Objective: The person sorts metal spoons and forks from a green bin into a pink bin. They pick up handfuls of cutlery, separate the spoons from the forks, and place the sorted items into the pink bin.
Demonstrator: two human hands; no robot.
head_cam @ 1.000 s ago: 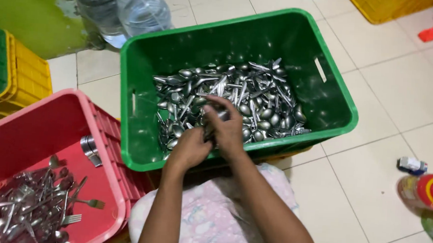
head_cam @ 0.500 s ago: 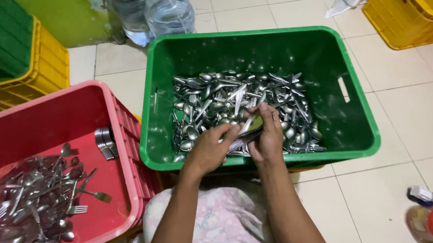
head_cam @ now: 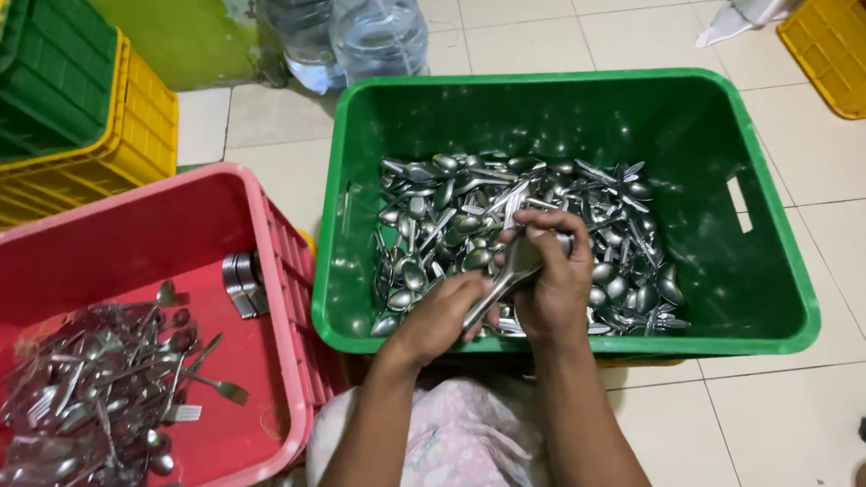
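Both my hands are over the near side of a green plastic crate (head_cam: 761,284) filled with a heap of steel spoons and forks (head_cam: 456,200). My left hand (head_cam: 440,317) is closed on the handles of a bunch of cutlery (head_cam: 509,275) that runs up to my right hand (head_cam: 553,281), which grips the same bunch from above. The two hands touch each other.
A red crate (head_cam: 281,264) at my left holds a pile of forks and spoons (head_cam: 103,394) and a small metal piece (head_cam: 243,282). Yellow and green crates (head_cam: 70,121) are stacked at far left. Water bottles (head_cam: 376,24) stand behind. Another yellow crate (head_cam: 856,49) sits top right.
My hands have gathered cutlery and drawn toward the crate's near edge. The camera has shifted, so the crates sit further right in view.
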